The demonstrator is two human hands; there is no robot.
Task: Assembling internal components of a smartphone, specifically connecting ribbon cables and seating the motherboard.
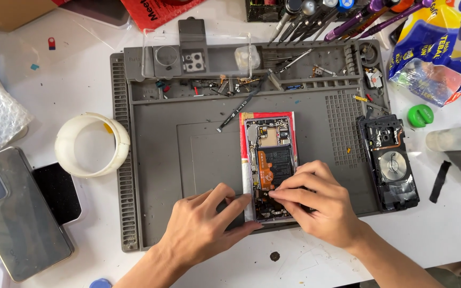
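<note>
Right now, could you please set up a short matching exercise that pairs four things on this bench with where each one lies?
Things:
1. opened phone with orange flex cable
2. white ring of tape
3. black back cover with round silver coil
4. small green round cap

Places:
A. on the white table, left of the grey repair mat
B. at the mat's right edge
C. on the white table, right of the mat
D. mid-mat, under the left hand and right hand

Pairs: 1-D, 2-A, 3-B, 4-C

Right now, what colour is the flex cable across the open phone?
Orange flex cable, on the open phone; head view.
</note>
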